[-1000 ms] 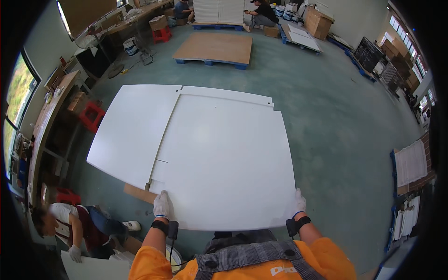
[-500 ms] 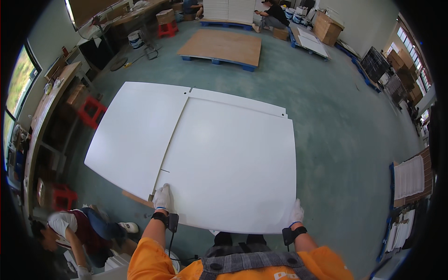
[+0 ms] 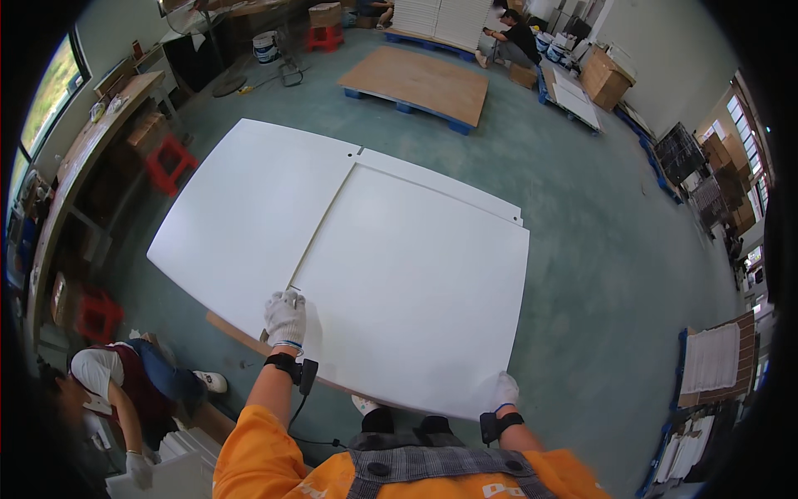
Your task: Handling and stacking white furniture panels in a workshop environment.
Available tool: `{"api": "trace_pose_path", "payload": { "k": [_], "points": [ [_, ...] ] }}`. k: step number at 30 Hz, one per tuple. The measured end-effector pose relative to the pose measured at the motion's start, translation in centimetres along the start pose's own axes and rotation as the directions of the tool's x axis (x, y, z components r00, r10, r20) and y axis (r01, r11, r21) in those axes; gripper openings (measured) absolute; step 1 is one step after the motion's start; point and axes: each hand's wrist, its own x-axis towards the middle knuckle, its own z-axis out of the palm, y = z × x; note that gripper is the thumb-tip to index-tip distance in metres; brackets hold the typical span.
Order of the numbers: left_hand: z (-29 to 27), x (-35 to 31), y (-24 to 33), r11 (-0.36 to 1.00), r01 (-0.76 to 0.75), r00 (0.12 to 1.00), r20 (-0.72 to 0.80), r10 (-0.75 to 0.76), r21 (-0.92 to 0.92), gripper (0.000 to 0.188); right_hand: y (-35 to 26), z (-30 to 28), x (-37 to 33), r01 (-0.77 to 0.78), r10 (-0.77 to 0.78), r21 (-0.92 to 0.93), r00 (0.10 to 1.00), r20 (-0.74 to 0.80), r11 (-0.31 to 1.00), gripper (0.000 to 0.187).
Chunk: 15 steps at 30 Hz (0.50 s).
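Two large white panels lie side by side in front of me, a left panel (image 3: 241,200) and a right panel (image 3: 416,283), with a straight seam between them. My left hand (image 3: 285,318), in a white knit glove, rests by the near end of that seam, beside a short slot. Its fingers are bent together, and what they hold, if anything, is too small to make out. Also gloved, my right hand (image 3: 505,389) grips the right panel's near right corner, its fingers partly hidden by the edge. Small dark holes mark the far edge strip.
A brown board on a blue pallet (image 3: 416,83) lies ahead. At lower left a co-worker (image 3: 158,382) bends over white pieces. A workbench (image 3: 91,133) and red stools (image 3: 170,165) line the left. White stacked pieces (image 3: 711,366) stand at right; another person (image 3: 515,41) crouches far off.
My left hand has moved from the near edge up along the seam, and its fingers have bent. My right hand stays at the corner. The view has turned slightly.
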Motion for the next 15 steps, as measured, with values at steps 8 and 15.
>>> {"api": "trace_pose_path", "payload": {
  "k": [8, 15],
  "points": [
    [3.6, -10.3, -3.6, 0.679, 0.616, 0.762, 0.083, -0.643, -0.400, 0.064, 3.3, 0.4, 2.7, 0.138, -0.133, -0.180, 0.990, 0.040, 0.974, 0.038],
    [9.6, -10.1, -6.0, 0.488, 0.546, 0.811, 0.284, -0.512, -0.681, 0.059, -2.0, -0.3, -0.4, 0.235, -0.168, -0.380, 0.965, 0.203, 0.895, 0.034]
  ]
}}
